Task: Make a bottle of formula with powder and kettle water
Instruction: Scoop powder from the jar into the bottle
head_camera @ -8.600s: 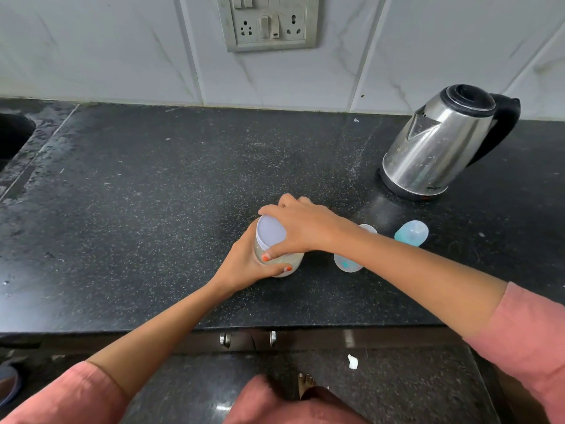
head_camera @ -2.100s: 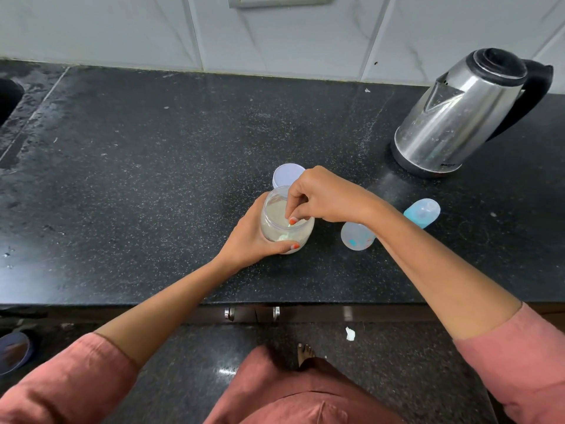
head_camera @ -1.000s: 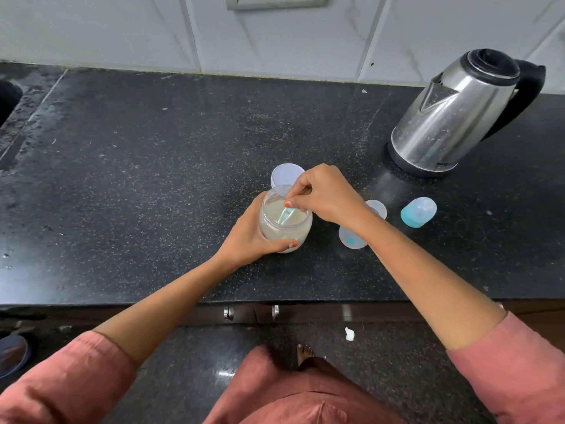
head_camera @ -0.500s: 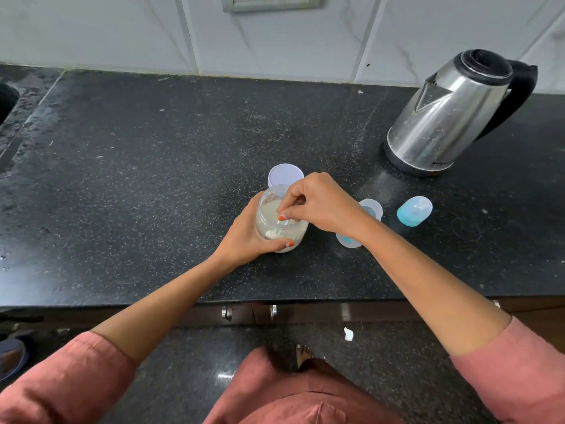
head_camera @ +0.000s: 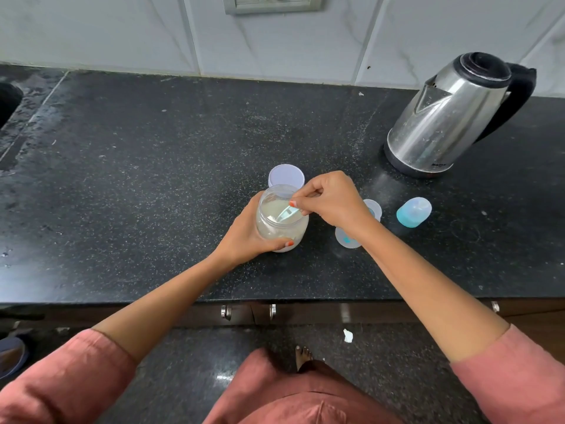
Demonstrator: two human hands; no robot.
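Head view, only one. Left hand [head_camera: 244, 234] is wrapped round the side of the open powder jar [head_camera: 282, 223], fingers curled tight against the clear wall, thumb tip with orange nail on the near lower side; jar stands on the black counter [head_camera: 137, 185]. Pale powder fills the lower part of the jar. Right hand [head_camera: 331, 203] sits over the jar's right rim, thumb and forefinger pinched together on the handle of a light blue scoop [head_camera: 286, 214], other fingers folded in. The scoop bowl points down-left inside the jar mouth, below the fingertips (some white powder on it, amount unclear). The jar's lid [head_camera: 286, 176] lies flat on the counter just behind the jar, just past the right hand's fingertips, apart from them. The baby bottle [head_camera: 348, 238] lies behind the right wrist, partly hidden; it is clear with a blue mark, not touched by any finger as far as visible. A blue bottle cap [head_camera: 413, 212] lies further right of the hand, well apart. The steel kettle [head_camera: 452, 117] stands far right at the back, with a small dark print near its base, too small to read. No other writing readable.
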